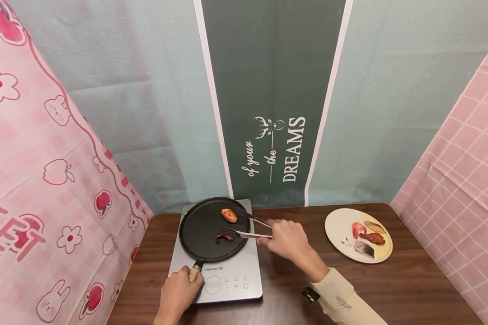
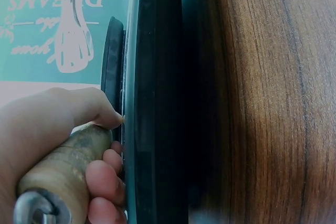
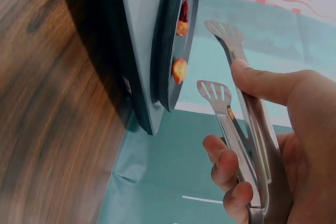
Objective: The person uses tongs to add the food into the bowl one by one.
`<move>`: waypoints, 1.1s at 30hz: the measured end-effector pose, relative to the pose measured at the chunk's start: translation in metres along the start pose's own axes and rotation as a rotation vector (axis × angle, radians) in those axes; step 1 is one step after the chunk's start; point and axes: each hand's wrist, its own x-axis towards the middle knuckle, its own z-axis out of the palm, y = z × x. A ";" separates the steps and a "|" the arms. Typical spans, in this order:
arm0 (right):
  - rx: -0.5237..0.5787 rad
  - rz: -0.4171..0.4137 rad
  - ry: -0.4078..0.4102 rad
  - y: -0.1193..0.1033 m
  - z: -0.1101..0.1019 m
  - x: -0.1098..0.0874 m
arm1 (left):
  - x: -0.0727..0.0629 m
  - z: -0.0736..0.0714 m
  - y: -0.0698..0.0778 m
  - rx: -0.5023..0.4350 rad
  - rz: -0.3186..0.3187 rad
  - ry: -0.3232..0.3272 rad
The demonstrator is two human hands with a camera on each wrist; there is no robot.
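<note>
A black flat pan (image 1: 201, 225) sits on a silver induction cooker (image 1: 250, 271). My left hand (image 1: 180, 288) grips the pan's wooden handle (image 2: 63, 169), fingers curled round it in the left wrist view. In my right hand (image 1: 288, 238) is a pair of metal tongs (image 3: 257, 145), its slotted ends spread apart above the pan with nothing between them. Thumb and fingers lie on opposite arms of the tongs. On the pan are an orange-brown food piece (image 1: 229, 215) towards the back and a dark red, curled, tentacle-like piece (image 1: 223, 237) nearer the front.
To the right on the wooden table (image 1: 293, 280) stands a round plate (image 1: 337, 225) with several foods, among them a shrimp (image 1: 358, 229) and a drumstick (image 1: 373, 238). Printed cloths (image 1: 146, 113) hang behind and at both sides.
</note>
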 end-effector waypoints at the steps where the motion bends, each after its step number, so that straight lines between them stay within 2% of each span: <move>1: 0.004 0.002 -0.001 0.001 -0.001 0.000 | 0.000 0.000 0.000 0.000 0.000 0.000; 33: -0.014 0.090 -0.006 0.062 -0.032 -0.021 | -0.001 0.002 -0.001 -0.002 0.015 0.022</move>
